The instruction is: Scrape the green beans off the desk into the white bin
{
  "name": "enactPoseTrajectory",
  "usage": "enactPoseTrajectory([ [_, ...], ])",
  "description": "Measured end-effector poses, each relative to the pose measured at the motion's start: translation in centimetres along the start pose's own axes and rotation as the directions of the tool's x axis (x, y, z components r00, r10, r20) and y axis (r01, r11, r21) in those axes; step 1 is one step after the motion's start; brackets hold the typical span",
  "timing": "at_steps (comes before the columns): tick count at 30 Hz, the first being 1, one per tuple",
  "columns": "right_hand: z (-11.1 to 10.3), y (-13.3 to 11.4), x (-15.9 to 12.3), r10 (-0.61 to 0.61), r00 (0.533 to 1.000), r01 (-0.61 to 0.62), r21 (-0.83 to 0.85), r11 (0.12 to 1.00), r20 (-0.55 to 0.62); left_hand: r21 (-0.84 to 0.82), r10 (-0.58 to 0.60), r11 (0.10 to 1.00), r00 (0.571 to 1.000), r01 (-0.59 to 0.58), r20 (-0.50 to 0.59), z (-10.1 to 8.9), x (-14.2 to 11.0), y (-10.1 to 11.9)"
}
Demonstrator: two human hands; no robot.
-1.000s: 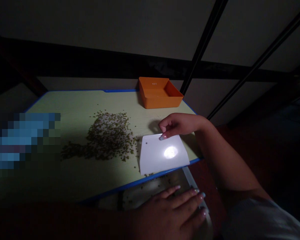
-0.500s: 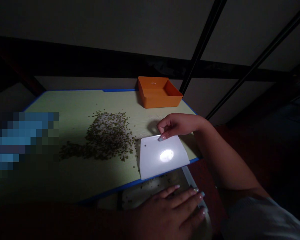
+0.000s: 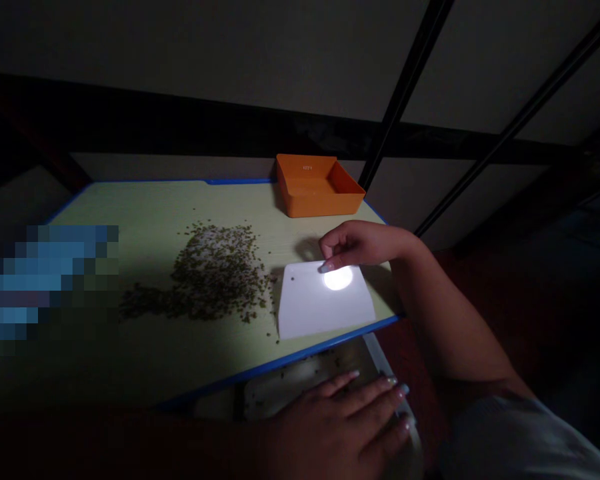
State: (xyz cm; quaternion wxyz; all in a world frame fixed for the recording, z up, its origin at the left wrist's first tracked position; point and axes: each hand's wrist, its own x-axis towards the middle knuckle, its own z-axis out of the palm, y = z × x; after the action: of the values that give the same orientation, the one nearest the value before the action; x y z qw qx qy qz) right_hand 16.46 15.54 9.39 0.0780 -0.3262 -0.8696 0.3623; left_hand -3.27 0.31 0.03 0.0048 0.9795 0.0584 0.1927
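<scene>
In the head view, pinching the white scraper [image 3: 325, 307] by its top edge in the right hand [image 3: 357, 243], with thumb and fingers clamped on it. Holding it near the front right of the pale green table [image 3: 130, 207], just beside the spread of small green grains [image 3: 217, 280]. Drawn back compared with 0.5 s ago: overlapping the blue trim [image 3: 305, 353] then, now clear of it at the lower left corner. Catching the bright glare higher, close to the thumb. Keeping the left hand [image 3: 340, 427] as before, with fingers apart over the pale container [image 3: 376, 350] below the table edge; cannot tell whether pressing its rim. Seeing the orange tray [image 3: 325, 205] unmoved at the back right corner.
</scene>
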Motion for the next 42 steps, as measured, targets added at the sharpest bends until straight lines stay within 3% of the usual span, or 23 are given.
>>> enactPoseTrajectory([
  [11, -0.4, -0.2, -0.2, 0.111, 0.989, -0.126, -0.150, 0.981, -0.102, 0.010, 0.023, 1.000, 1.000, -0.023, 0.020, 0.2, -0.1, -0.2],
  [15, -0.9, 0.2, -0.5, 0.160, 0.974, -0.190, -0.192, 0.963, -0.159, 0.042, 0.025, 0.999, 0.999, -0.023, -0.039, 0.2, -0.1, -0.2],
  [25, -0.4, -0.1, -0.2, 0.073, 0.987, -0.086, -0.088, 0.992, -0.142, 0.060, 0.026, 0.998, 0.997, -0.022, -0.072, 0.3, -0.1, -0.2],
  [35, -0.2, -0.3, -0.1, 0.061, 0.987, -0.061, 0.005, 0.998, -0.152, 0.071, 0.063, 0.996, 0.998, -0.061, -0.019, -0.3, 0.0, -0.6],
  [42, 0.0, -0.3, 0.1, 0.078, 0.990, -0.090, -0.107, 0.990, -0.115, 0.093, 0.047, 0.995, 0.997, -0.042, -0.054, 0.0, 0.0, -0.5],
])
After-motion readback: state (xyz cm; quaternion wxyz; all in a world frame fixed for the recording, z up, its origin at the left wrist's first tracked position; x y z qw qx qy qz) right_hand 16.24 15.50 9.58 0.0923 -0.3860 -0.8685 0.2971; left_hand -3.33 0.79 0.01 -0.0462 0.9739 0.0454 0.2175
